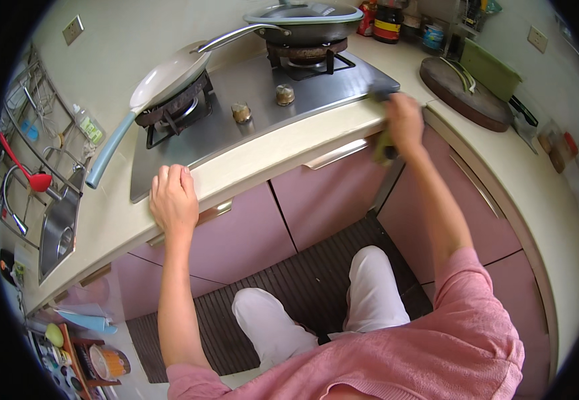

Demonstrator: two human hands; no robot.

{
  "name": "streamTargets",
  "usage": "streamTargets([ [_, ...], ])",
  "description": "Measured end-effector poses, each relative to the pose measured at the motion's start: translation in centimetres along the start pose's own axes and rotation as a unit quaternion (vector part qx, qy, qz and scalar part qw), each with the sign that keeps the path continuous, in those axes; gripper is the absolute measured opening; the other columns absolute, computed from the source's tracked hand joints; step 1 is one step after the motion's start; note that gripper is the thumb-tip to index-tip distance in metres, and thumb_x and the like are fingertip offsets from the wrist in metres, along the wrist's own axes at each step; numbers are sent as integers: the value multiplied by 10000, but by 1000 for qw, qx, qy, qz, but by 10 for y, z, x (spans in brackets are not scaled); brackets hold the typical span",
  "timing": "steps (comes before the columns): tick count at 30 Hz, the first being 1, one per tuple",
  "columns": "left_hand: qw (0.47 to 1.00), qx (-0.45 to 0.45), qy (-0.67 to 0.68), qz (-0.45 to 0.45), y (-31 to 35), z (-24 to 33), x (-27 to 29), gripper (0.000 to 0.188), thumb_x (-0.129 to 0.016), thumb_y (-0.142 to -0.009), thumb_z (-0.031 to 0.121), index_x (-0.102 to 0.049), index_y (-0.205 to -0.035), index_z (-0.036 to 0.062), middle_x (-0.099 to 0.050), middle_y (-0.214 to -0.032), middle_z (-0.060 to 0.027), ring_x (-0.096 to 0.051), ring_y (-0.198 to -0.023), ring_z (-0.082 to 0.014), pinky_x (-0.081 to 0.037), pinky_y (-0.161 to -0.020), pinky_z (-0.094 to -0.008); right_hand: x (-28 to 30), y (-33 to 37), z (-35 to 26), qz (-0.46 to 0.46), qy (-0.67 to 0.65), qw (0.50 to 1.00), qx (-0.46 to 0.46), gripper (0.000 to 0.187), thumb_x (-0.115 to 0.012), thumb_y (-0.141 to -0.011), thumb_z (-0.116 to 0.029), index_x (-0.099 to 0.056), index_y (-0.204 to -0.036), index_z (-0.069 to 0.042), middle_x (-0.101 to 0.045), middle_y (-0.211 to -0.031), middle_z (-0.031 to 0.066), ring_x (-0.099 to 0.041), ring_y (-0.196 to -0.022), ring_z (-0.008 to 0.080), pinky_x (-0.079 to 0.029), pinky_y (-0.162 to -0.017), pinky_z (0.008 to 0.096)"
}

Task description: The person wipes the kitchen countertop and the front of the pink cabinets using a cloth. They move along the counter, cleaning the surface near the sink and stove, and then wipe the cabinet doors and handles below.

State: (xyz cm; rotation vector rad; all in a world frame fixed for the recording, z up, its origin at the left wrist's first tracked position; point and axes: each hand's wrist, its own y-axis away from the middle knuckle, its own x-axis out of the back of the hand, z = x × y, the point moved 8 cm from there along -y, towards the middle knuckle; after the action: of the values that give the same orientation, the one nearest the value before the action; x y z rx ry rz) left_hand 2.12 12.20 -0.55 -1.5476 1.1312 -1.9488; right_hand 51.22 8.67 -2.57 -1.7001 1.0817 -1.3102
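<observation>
My left hand lies palm down on the counter's front edge, beside the left corner of the steel gas hob; nothing shows in it. At the hob's right front corner, my right hand is closed round a dark and yellow-green object. Motion smears this object, so its kind is unclear; it sticks out above and below the fist. A white frying pan with a blue handle sits tilted on the left burner. On the far burner rests a lidded dark pan.
On the right counter are a round wooden board with green stalks, a green container and a knife. Jars stand behind. A sink and wire rack are at left. Pink cabinets front the counter.
</observation>
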Motion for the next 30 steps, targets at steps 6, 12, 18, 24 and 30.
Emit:
streamTargets([
  [6, 1000, -7, -15, 4, 2, 4, -6, 183, -555, -1005, 242, -636, -908, 111, -608, -898, -57, -605, -860, -304, -474, -749, -445, -4, 41, 22, 158, -36, 984, -72, 196, -666, -945, -99, -589, -1105, -17, -588, -1055, 170, -536, -1053, 384, -417, -945, 455],
  [12, 1000, -4, -20, 13, 3, 0, -5, 164, -556, -999, 236, -631, -916, 117, -607, -900, -59, -605, -851, -306, -476, -743, -444, -24, 116, -61, 36, -124, 976, -176, 104, -657, -976, -79, -602, -1044, -23, -598, -1085, 167, -558, -1010, 331, -471, -906, 384],
  [18, 1000, 8, -25, -8, -1, 0, -8, 202, -520, -1027, 249, -636, -949, 104, -626, -942, -73, -612, -886, -327, -474, -759, -462, -34, 134, -194, -8, -157, 983, 97, 179, -735, -787, -40, -716, -960, -84, -691, -945, 118, -681, -871, 351, -561, -739, 418],
  [24, 1000, -5, -26, 14, 5, -5, -4, 167, -560, -987, 246, -632, -897, 124, -606, -900, -53, -609, -849, -301, -481, -741, -452, -28, 143, -99, -64, -285, 953, -79, 266, -688, -841, -40, -700, -1107, -48, -707, -1041, 123, -688, -945, 292, -577, -797, 381],
  [30, 1000, 3, -22, 8, 3, 3, -5, 167, -560, -980, 241, -636, -889, 124, -604, -901, -49, -606, -849, -298, -480, -743, -446, 12, 139, 30, 102, -346, 844, -397, 198, -629, -971, -42, -727, -1105, 65, -735, -1076, 71, -650, -944, 155, -495, -888, 297],
])
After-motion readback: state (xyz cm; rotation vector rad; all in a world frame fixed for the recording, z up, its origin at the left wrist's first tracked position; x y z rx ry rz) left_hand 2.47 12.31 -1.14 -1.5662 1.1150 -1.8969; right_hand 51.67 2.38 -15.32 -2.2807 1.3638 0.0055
